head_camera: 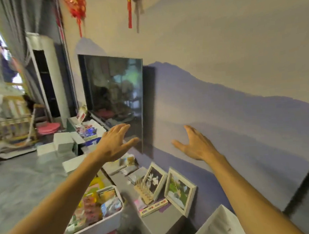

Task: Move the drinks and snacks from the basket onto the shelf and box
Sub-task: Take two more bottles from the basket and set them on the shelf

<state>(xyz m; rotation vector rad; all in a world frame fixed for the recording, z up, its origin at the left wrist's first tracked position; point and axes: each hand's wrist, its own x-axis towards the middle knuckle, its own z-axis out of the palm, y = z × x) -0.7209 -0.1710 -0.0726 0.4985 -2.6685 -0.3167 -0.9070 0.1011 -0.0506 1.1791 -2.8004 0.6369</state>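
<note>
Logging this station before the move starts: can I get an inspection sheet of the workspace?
Surface: low grey shelf along the wall, partly bare.
Job's things: white basket left of the shelf, holding snack packs.
Clutter: two picture frames and a wooden rack on the shelf.
Hands: left hand and right hand both open, raised, holding nothing.
Cables: nothing seen.
Surroundings: television, red hanging ornaments, grey floor.
</note>
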